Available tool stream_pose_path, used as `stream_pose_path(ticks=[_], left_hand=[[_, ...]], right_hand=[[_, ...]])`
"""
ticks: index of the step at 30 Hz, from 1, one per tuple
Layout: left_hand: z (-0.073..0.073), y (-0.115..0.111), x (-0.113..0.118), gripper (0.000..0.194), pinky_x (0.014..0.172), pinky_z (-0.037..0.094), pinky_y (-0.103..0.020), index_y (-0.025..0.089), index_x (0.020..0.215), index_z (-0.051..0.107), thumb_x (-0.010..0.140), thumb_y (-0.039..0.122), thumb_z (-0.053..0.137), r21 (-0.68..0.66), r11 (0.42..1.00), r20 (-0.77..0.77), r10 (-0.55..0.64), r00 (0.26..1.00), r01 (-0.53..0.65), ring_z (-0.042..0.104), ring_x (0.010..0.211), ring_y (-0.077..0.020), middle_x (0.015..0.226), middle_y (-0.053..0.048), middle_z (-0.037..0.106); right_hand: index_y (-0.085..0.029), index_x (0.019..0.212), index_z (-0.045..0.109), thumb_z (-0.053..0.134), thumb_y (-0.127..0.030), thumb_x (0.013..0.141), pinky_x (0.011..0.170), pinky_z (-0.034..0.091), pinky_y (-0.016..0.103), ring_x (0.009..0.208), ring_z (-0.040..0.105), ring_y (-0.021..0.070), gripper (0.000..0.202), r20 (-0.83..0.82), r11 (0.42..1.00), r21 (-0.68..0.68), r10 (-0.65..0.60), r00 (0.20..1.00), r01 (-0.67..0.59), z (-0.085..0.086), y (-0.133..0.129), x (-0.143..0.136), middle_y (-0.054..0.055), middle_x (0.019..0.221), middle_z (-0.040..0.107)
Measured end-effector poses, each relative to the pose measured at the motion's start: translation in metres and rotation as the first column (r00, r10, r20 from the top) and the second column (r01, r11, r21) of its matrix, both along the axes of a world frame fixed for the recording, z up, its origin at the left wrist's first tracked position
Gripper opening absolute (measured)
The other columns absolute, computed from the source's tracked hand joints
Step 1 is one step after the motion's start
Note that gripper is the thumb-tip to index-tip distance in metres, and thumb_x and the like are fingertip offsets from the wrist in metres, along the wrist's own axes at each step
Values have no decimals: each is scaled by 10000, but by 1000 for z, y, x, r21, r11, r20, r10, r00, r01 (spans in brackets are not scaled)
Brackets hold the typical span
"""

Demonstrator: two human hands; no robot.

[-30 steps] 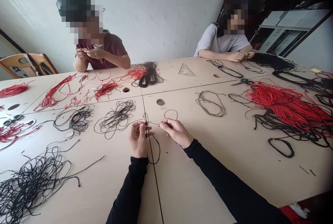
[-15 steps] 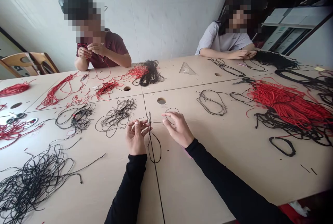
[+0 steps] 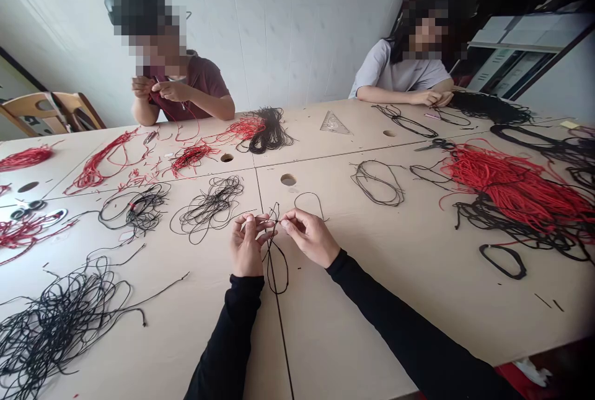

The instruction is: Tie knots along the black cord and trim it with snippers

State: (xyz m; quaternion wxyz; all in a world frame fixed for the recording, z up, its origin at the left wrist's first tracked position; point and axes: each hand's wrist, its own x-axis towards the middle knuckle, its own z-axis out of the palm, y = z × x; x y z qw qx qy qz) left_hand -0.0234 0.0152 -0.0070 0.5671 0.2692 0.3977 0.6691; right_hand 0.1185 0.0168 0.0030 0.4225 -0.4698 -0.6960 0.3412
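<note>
A looped black cord point(image 3: 287, 271) hangs from my left hand point(image 3: 247, 244), whose thumb and fingers are pinched on its upper part. Close on the right, my right hand point(image 3: 310, 235) pinches at the same cord work with thumb and forefinger, the fingertips nearly meeting those of the left. Beyond the right hand a single thin black strand point(image 3: 320, 203) curves over the table. What lies right between the fingertips is too fine to make out.
Black cord bundles point(image 3: 211, 211) lie left of my hands, with a large tangle point(image 3: 60, 319) nearer. Red cords point(image 3: 511, 186), scissors point(image 3: 434, 145) and a black ring point(image 3: 504, 262) lie right. A triangular ruler point(image 3: 334, 123) and a table hole point(image 3: 288, 180) are ahead. Two people work opposite.
My right hand has moved left, from a stretched-out strand to right beside my left hand. The left hand and hanging loop have shifted slightly right.
</note>
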Motion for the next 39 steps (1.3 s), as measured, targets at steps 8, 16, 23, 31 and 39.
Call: stream_pose_path(ticks=[8, 16, 23, 31, 39], left_hand=[[-3, 4, -4, 281, 638, 536, -277, 167, 817, 508, 727, 355, 697, 38, 999, 39, 32, 999, -34, 645, 652, -133, 738, -31, 663], [0, 0, 0, 346, 653, 555, -350, 120, 924, 558, 778, 425, 631, -117, 973, 28, -197, 980, 199, 666, 733, -193, 883, -122, 677], [0, -3, 3, 324, 543, 529, -286, 118, 848, 609, 738, 416, 673, -87, 947, -74, -317, 946, 310, 610, 620, -145, 788, -69, 634], [-2, -3, 5, 279, 530, 532, -267, 131, 768, 574, 722, 375, 701, -40, 979, -141, -205, 969, 201, 585, 609, -117, 758, -33, 600], [0, -2, 2, 289, 582, 560, -302, 132, 758, 577, 731, 399, 685, -29, 982, -153, -190, 970, 187, 579, 616, -116, 732, -29, 594]], right_hand=[[-184, 830, 561, 451, -288, 886, 484, 272, 229, 466, 317, 96, 162, 71, 1000, -1, -13, 997, 13, 6, -1, -2, -65, 525, 352], [-178, 836, 573, 485, -337, 865, 474, 275, 230, 478, 318, 102, 184, -36, 997, -47, -57, 998, 55, 5, 1, 0, -59, 534, 344], [-181, 852, 589, 500, -356, 860, 481, 319, 229, 481, 341, 106, 197, -55, 998, -51, -51, 997, 48, 4, 0, -1, -55, 527, 367], [-175, 859, 587, 509, -356, 854, 518, 417, 231, 511, 486, 118, 197, -123, 994, -112, -3, 992, -11, 2, -1, -4, -31, 563, 509], [-174, 853, 604, 492, -331, 867, 496, 406, 223, 492, 476, 110, 194, -61, 999, -39, -4, 998, 1, 4, -1, -5, -19, 580, 551]])
